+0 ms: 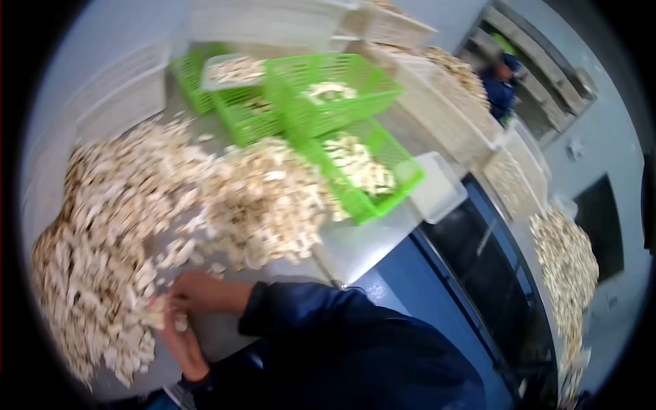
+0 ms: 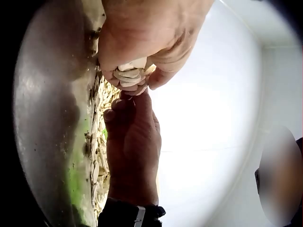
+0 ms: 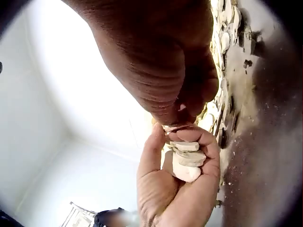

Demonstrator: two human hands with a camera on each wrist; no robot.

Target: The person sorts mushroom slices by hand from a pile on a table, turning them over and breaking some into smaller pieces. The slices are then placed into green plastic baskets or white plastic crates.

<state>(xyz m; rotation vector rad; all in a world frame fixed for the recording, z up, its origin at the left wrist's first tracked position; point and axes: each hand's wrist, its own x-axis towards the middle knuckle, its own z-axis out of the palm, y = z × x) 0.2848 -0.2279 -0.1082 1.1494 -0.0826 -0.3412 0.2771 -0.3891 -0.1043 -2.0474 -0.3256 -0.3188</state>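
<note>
Several pale, dried-looking slices (image 3: 187, 161) lie stacked in my left hand (image 3: 182, 189), its fingers and thumb curled round them. In the head view this left hand (image 1: 183, 345) is at the lower left, over the table by the heap. My right hand (image 2: 135, 142) meets its fingertips, thumb and fingers pinched together at a thin slice (image 3: 175, 127). Its palm side is dark in the right wrist view. From above, the right hand (image 1: 201, 292) reaches in from the right, close to the large heap of pale slices (image 1: 102, 253).
A second heap (image 1: 263, 205) spreads across the metal table (image 1: 362, 246). Green baskets (image 1: 393, 205) with slices stand behind it. White crates (image 1: 437, 102) line the back and right. A white lid or tray (image 1: 437, 188) lies at the table's right edge. Another person (image 1: 502, 85) is farther off.
</note>
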